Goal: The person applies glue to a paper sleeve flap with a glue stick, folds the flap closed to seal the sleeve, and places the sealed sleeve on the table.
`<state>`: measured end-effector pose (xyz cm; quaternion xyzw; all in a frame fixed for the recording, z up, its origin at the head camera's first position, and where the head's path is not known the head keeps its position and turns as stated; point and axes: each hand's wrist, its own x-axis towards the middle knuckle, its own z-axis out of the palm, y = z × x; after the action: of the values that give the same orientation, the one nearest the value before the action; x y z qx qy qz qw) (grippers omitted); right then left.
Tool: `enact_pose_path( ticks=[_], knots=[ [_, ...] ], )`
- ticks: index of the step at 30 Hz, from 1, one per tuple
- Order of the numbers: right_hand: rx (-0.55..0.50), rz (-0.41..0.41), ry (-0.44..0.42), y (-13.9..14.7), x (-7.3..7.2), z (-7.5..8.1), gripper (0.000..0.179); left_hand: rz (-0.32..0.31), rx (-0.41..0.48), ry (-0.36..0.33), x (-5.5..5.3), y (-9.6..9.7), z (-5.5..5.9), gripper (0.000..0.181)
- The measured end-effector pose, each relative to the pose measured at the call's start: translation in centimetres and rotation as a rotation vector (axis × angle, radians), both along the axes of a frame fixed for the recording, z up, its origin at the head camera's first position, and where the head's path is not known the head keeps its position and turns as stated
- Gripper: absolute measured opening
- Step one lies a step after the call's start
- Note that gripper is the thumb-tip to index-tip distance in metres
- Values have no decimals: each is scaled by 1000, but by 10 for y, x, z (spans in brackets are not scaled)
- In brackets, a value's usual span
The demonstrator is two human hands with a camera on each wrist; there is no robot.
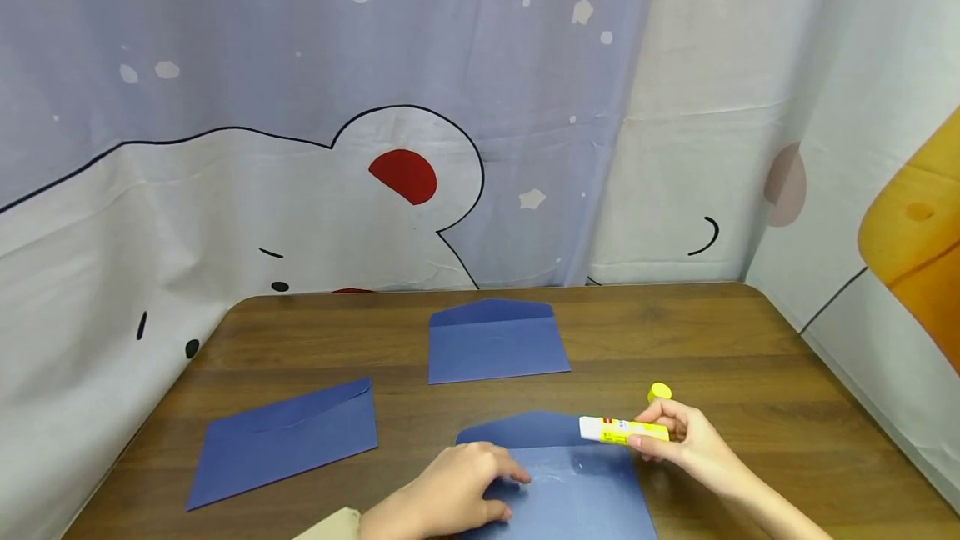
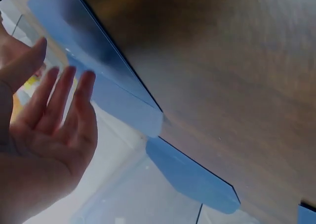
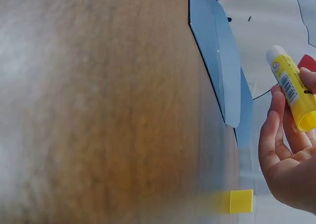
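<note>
My right hand (image 1: 686, 440) pinches a yellow and white glue stick (image 1: 626, 430) by its yellow end, its white tip pointing left over the flap of a blue envelope (image 1: 577, 482). This envelope lies at the table's near side with its flap unfolded away from me. In the right wrist view, the glue stick (image 3: 291, 88) is uncapped at the white end. Above the envelope's left part is my left hand (image 1: 457, 486), fingers loosely bent; nothing is held in it in the left wrist view. A yellow cap (image 1: 659, 391) stands beyond my right hand.
A second blue envelope (image 1: 495, 348) lies at the back middle, flap unfolded. At the left, another blue envelope (image 1: 288, 444) lies with its flap folded down. The wooden table (image 1: 675, 332) ends at a printed curtain (image 1: 300, 190) behind and along both sides.
</note>
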<state>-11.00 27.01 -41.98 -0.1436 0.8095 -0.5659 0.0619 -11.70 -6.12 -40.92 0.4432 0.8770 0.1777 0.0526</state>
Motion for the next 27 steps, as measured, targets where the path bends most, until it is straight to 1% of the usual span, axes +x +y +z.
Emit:
enact_pose_path(
  ticks=[2,5,7,10,14,18,20,22,24,27],
  knots=[
    [-24,13,8,0,-1,-1,24,52,20,33,-4,2,0,38],
    [-45,33,27,-1,-2,0,21,105,50,84,-12,6,-3,47],
    [-34,34,55,-3,-2,1,18,123,62,114,-16,9,-5,58],
    [28,22,127,-8,0,2,15,141,53,162,-21,12,-8,76],
    [152,-8,252,-15,4,4,16,145,30,187,-26,15,-11,93],
    [296,-31,410,-24,6,5,17,137,-3,200,-28,19,-13,101],
    [344,-30,493,-29,6,4,19,130,-17,212,-29,20,-14,104],
    [366,-31,557,-34,6,3,22,124,-28,223,-30,22,-15,105],
    [375,-27,604,-38,5,3,24,123,-37,229,-30,23,-16,106],
    [380,16,651,-45,3,4,25,127,-51,221,-29,23,-18,107]
  ],
)
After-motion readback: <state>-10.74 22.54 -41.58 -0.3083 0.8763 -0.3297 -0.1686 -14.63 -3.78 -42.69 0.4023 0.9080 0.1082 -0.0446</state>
